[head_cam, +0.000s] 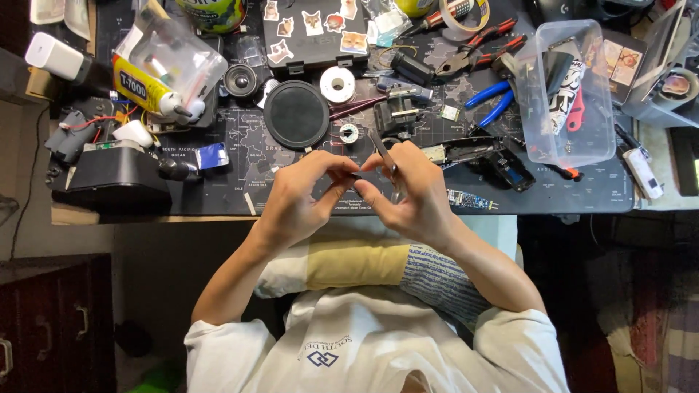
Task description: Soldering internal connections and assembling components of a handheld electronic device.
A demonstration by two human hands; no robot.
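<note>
Metal tweezers (384, 154) angled up-left in right hand (408, 193) grip, left hand (302, 193) pinching tiny part (356, 175).

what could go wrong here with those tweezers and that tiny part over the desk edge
1. The tiny part pinched between the left hand and right hand sits near the desk's front edge; dropped, it may fall to the lap or floor.
2. The tweezers tips point near fingertips, so a slip could poke skin.
</note>
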